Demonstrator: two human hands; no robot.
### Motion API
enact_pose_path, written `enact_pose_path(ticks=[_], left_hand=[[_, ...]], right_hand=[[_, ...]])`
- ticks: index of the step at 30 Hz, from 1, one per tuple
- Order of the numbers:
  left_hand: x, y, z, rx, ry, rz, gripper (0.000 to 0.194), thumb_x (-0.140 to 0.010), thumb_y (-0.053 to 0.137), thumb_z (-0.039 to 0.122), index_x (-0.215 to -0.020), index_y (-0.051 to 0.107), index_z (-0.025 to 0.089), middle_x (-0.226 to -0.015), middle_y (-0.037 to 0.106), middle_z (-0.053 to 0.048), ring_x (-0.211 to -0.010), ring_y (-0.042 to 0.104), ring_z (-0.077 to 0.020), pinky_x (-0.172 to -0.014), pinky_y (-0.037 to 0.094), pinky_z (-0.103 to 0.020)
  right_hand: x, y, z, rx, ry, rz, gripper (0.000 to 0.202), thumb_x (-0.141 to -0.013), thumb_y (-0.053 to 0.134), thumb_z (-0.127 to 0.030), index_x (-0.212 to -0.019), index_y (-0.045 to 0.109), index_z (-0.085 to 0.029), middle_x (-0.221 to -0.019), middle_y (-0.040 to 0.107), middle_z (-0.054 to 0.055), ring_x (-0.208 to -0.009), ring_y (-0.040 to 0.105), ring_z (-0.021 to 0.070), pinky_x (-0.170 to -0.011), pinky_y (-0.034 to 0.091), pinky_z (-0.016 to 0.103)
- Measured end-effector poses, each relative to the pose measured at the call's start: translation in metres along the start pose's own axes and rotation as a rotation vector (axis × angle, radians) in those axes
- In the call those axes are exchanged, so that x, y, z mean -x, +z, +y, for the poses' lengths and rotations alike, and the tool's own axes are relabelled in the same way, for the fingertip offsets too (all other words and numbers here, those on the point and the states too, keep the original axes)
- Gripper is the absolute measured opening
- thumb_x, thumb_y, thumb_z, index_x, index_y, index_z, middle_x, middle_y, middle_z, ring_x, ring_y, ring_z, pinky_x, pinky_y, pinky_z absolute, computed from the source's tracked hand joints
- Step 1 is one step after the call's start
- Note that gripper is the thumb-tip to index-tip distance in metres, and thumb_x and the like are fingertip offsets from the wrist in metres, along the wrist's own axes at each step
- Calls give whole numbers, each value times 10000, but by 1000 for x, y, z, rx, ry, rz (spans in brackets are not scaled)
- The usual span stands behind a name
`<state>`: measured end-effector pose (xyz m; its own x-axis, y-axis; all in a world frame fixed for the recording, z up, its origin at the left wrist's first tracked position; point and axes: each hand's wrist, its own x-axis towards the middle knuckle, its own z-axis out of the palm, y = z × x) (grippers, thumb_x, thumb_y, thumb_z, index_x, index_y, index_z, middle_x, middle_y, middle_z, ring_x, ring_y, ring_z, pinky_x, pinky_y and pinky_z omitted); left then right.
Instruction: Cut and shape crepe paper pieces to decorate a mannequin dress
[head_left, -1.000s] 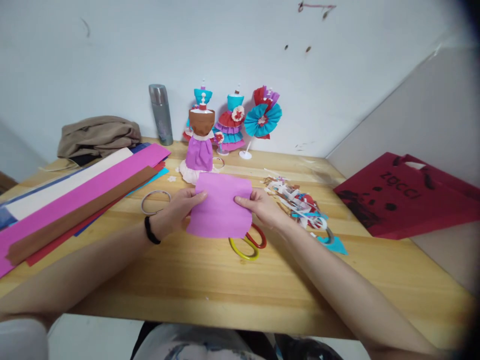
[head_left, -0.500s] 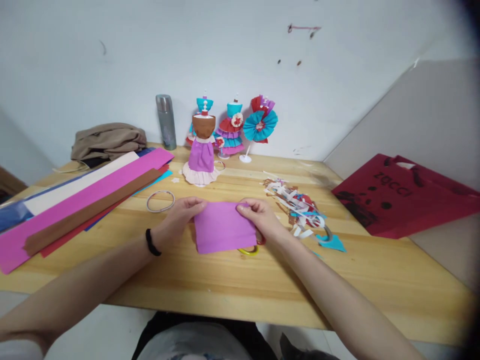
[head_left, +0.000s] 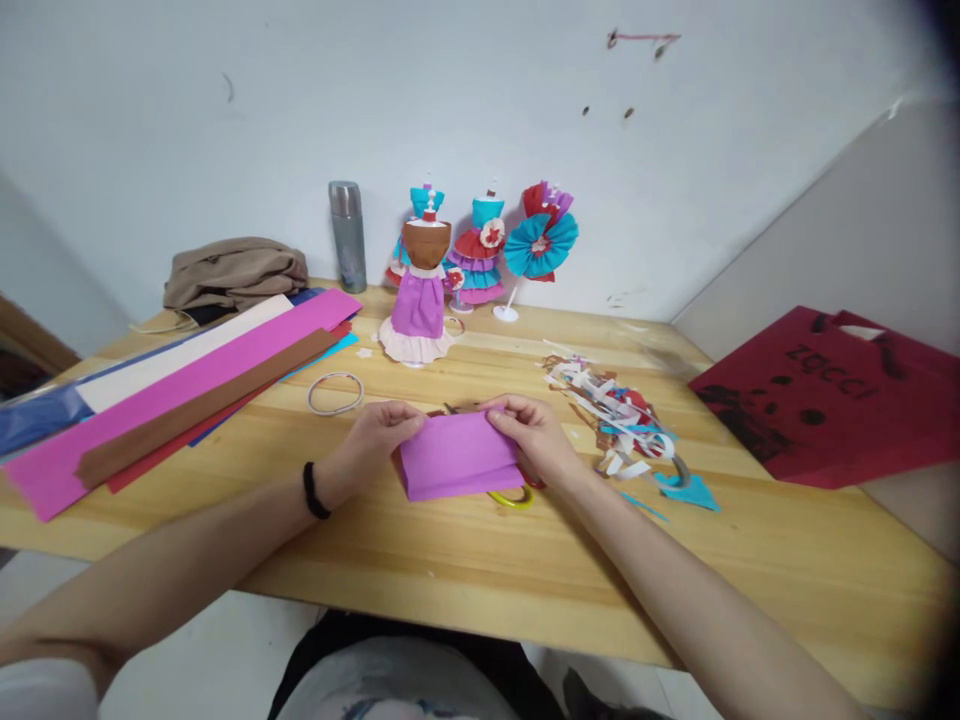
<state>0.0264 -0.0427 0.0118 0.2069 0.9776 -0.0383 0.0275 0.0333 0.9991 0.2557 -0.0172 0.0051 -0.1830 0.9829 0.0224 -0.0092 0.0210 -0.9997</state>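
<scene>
A purple paper sheet (head_left: 461, 458) is stretched between my two hands above the wooden table. My left hand (head_left: 390, 432) pinches its upper left corner, and a black band circles that wrist. The upper right part is pinched by my right hand (head_left: 529, 430). Scissors with a yellow handle (head_left: 512, 499) lie partly hidden under the paper. Behind stands a small dress form in a brown top and purple skirt (head_left: 418, 300). A roll of tape (head_left: 335, 394) lies beyond my left hand.
Long coloured paper strips (head_left: 202, 385) and a brown cloth (head_left: 236, 275) lie left. A flask (head_left: 348, 238) and more decorated forms (head_left: 478, 262) stand at the wall. Paper scraps (head_left: 626, 415) lie right, near a red bag (head_left: 817, 400).
The camera view has shifted, so the table items appear further right. The paper now looks shorter from top to bottom, and scissor tips show above it. Both hands still hold it.
</scene>
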Motion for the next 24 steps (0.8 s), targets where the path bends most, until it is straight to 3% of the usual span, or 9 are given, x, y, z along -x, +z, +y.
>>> enact_pose_path(ticks=[5,8,12,15,18,24], left_hand=[[13,12,-1,-53,-27,-134,238,-730,734,391,-740,743,154,-541,594,6,-462,492,-97,-438,339,-205],[19,15,0,-42,-56,-167,235,-745,729,383,-740,733,148,-557,610,2,-458,512,-96,-432,354,-201],[17,11,1,-6,-34,-73,209,-752,737,359,-772,744,150,-588,639,4,-479,531,-95,-453,382,-201],[13,3,3,52,42,-3,204,-749,763,321,-896,780,179,-831,756,-40,-674,646,-136,-577,476,-226],[10,-2,5,95,90,-10,245,-742,789,310,-964,795,205,-1019,782,-69,-855,696,-184,-715,533,-271],[10,-2,5,86,139,19,147,-720,817,290,-854,818,228,-958,798,-51,-863,707,-194,-754,546,-286]], right_hand=[[5,-1,0,2,52,-104,307,-629,838,-464,-737,739,-194,-614,657,-3,-504,497,110,-490,346,242],[6,-2,-1,-9,35,-96,298,-620,847,-451,-726,739,-194,-611,655,-3,-511,499,108,-504,345,243],[5,-2,-1,-53,36,-33,298,-619,846,-451,-729,742,-195,-607,652,-1,-497,468,104,-490,321,244],[4,-1,-3,-60,11,4,291,-595,849,-445,-711,741,-201,-650,679,14,-537,498,120,-504,346,250],[3,0,-5,-49,-10,32,289,-564,854,-434,-694,734,-206,-642,678,13,-552,506,128,-517,360,257],[3,1,-6,-110,-14,25,287,-556,854,-403,-706,706,-208,-585,637,-9,-505,484,115,-509,352,263]])
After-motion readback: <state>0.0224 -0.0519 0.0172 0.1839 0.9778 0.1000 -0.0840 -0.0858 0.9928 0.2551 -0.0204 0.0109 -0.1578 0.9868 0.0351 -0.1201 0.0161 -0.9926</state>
